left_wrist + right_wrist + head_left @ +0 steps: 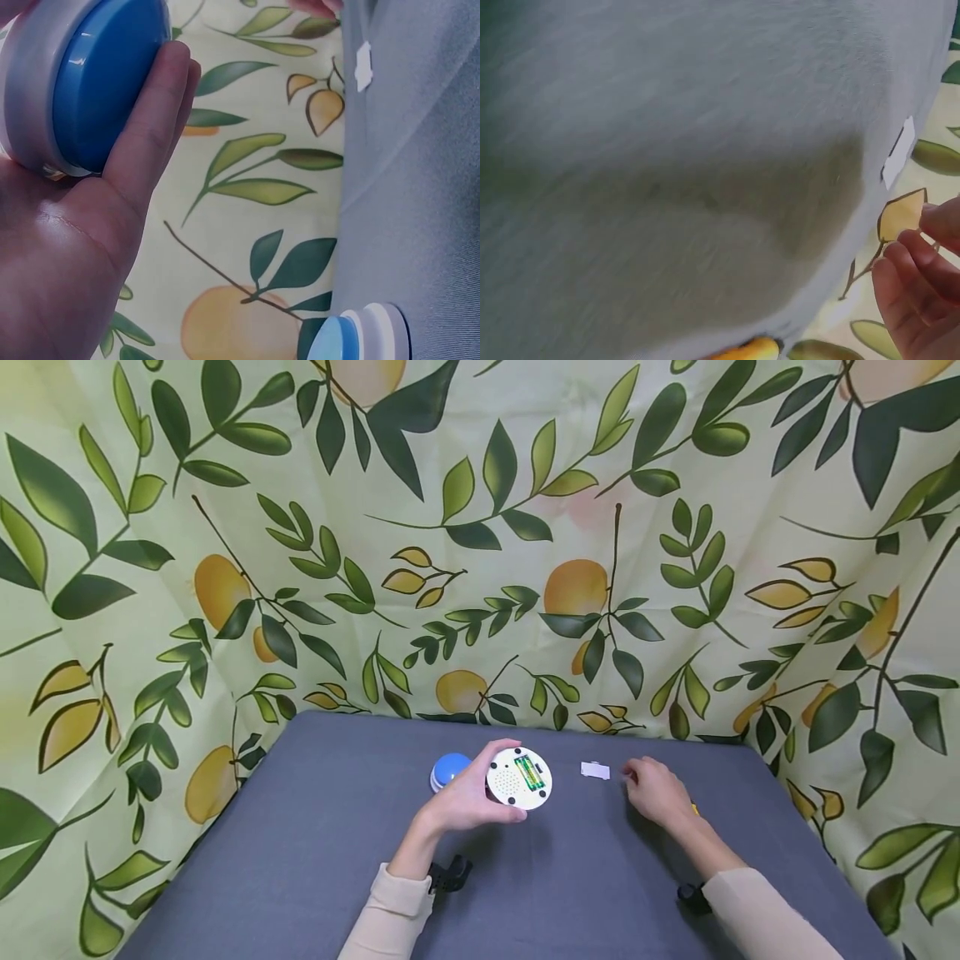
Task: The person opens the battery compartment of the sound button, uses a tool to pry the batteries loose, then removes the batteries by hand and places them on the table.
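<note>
My left hand [468,793] grips a round white push-button device [498,783] between thumb and fingers. Its underside faces me in the head view, with green batteries [529,772] lying in an uncovered compartment. The blue dome [109,82] of this button shows in the left wrist view, turned away from me. To the right of it, a small white battery cover [596,770] lies on the table. My right hand [657,789] is raised just right of that cover, its fingers loosely bent, with nothing visible between them.
A second button with a blue dome [452,767] sits on the grey table [315,827] behind my left hand. Something yellow-orange [754,349] lies partly hidden by my right wrist. Leaf-patterned cloth [480,635] hangs along the table's back and sides.
</note>
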Demonstrator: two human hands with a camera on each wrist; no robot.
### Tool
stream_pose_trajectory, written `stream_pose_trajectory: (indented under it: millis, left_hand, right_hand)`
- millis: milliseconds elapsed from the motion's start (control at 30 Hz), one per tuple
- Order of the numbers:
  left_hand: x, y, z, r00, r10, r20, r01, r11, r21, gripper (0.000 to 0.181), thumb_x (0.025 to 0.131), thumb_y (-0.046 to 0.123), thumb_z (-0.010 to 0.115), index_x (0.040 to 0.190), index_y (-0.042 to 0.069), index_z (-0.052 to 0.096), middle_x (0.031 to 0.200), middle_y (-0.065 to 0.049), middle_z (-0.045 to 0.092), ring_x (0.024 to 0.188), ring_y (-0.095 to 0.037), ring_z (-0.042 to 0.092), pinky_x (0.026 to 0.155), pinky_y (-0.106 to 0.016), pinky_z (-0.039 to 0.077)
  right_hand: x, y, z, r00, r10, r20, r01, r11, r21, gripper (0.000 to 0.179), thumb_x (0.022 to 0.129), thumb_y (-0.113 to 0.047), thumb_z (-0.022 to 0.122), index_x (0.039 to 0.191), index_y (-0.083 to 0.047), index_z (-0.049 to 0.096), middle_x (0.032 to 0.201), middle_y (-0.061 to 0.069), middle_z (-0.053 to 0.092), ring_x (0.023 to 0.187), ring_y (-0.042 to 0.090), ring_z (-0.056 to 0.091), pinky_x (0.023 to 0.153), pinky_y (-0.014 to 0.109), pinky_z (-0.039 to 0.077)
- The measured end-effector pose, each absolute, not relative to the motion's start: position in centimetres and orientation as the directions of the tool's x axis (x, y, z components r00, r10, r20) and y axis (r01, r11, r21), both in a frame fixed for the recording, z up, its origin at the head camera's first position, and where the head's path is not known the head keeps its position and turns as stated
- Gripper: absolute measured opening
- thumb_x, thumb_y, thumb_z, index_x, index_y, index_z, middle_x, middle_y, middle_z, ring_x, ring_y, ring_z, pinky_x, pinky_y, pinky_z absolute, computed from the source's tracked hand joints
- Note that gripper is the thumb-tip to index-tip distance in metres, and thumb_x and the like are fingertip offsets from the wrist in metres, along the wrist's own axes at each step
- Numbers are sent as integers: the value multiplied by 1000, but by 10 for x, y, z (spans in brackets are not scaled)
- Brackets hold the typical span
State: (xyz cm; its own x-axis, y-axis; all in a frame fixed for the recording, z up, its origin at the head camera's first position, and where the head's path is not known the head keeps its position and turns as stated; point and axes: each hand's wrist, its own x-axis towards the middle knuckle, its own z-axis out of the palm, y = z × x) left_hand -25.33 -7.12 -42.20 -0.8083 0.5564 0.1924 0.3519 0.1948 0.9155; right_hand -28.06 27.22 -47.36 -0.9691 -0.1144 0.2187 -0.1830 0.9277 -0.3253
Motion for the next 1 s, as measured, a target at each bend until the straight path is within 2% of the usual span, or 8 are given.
stream_pose_trajectory:
  millis: [100,200,333,433,633,933,1000]
  left_hand:
    - [-253,-71,-422,-813,548,199,364,210,907,92,72,22,86,150,28,38,123,-6,56,107,-20,57,90,-37,47]
    - [-254,-71,-423,-812,548,203,370,214,904,93,71,22,86,150,25,38,123,-6,56,107,-20,57,90,-37,47]
    - [-254,-70,-425,-807,555,202,368,206,907,92,72,21,87,150,25,38,122,-6,56,108,-20,57,90,-37,47]
    - [-253,-69,-425,-812,550,194,361,213,908,92,72,22,87,149,28,38,122,-4,57,107,-20,57,90,-38,48]
    - [-252,-69,-424,-810,555,190,354,204,913,92,72,22,87,150,27,38,123,-6,56,107,-21,57,90,-38,47]
    - [-253,-70,-424,-811,551,197,364,210,907,91,72,21,87,149,27,38,122,-6,57,107,-21,57,89,-38,48]
    - [-253,-70,-424,-808,556,198,372,219,902,91,72,22,87,149,26,38,123,-6,57,107,-21,57,90,-38,47]
  right_hand:
    - [-270,277,-473,-961,-139,240,-205,938,-279,10,90,-2,66,98,2,72,86,10,63,75,27,62,66,50,52]
    - [-259,281,-475,-952,-164,259,-226,947,-230,7,89,-2,69,94,1,71,83,8,62,73,26,62,75,55,53]
    - [-246,288,-477,-949,-166,267,-223,954,-200,5,86,-2,72,91,-1,70,80,6,60,70,22,59,72,52,53]
    - [-236,296,-479,-952,-147,268,-208,955,-213,6,86,-2,72,92,-1,71,81,6,60,70,21,58,59,45,51]
    - [-221,311,-477,-959,-107,262,-175,952,-251,10,89,-3,71,97,1,72,83,7,61,70,22,59,55,41,49]
    - [-209,334,-476,-973,-8,229,-69,964,-258,17,88,-7,71,100,5,71,85,12,62,77,37,63,59,53,51]
    - [-207,338,-477,-980,21,200,-36,961,-275,21,88,-10,71,102,6,71,86,13,63,76,36,63,60,53,51]
